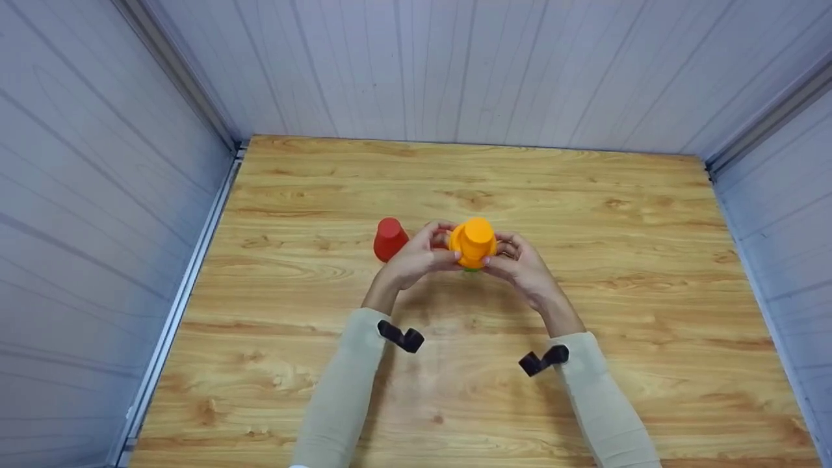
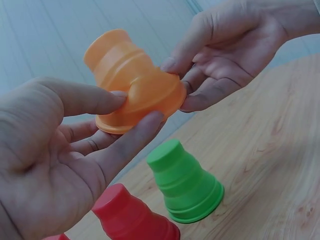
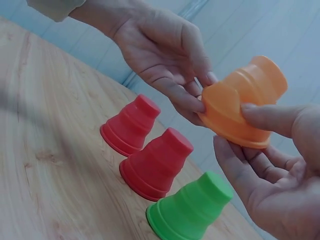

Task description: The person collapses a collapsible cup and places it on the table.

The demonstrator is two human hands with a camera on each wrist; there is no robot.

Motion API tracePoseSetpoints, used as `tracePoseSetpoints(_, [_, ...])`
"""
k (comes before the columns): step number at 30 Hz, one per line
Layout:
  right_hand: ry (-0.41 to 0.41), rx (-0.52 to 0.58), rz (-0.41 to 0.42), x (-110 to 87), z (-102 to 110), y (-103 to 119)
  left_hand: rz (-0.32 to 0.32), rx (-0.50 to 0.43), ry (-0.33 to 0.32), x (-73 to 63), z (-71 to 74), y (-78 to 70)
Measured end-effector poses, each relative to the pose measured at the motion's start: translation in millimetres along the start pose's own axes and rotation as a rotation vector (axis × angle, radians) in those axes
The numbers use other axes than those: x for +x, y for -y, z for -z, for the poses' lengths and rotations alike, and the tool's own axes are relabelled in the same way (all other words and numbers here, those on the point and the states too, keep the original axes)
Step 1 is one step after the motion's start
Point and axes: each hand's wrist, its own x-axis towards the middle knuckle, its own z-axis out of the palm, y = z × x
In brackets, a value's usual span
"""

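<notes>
Both hands hold an orange cup (image 1: 478, 234) raised above the table, its wide rim downward and narrow base up. My left hand (image 1: 416, 259) pinches the rim from the left, thumb on the outer wall and fingers beneath. From the other side my right hand (image 1: 525, 268) grips the rim the same way. Between the thumbs the cup's wall (image 2: 142, 87) is dented and bent. Below, a green cup (image 2: 187, 185) stands upside down on the table. Two red cups, a nearer one (image 3: 157, 165) and a farther one (image 3: 131, 125), stand upside down in line with it.
The wood-grain table (image 1: 325, 195) is bounded by pale panel walls (image 1: 422, 71) at the back and both sides. A metal rail (image 1: 175, 312) runs along its left edge. Black mounts (image 1: 401, 336) are fixed at both sleeved wrists.
</notes>
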Motion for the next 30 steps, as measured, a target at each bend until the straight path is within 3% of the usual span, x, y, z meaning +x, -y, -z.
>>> tracePoseSetpoints(8, [-0.034, -0.031, -0.004, 0.7, -4, -1, -0.035, 0.059, -0.016, 1.8, -3.7, 2.0])
tracePoseSetpoints(19, [-0.085, -0.062, 0.027, 2.2, -7, -5, -0.022, 0.145, -0.096, 2.8, -8.7, 0.6])
tracePoseSetpoints(30, [-0.156, -0.050, 0.032, 2.3, -11, -7, -0.017, 0.150, -0.157, 4.9, -15.5, 1.1])
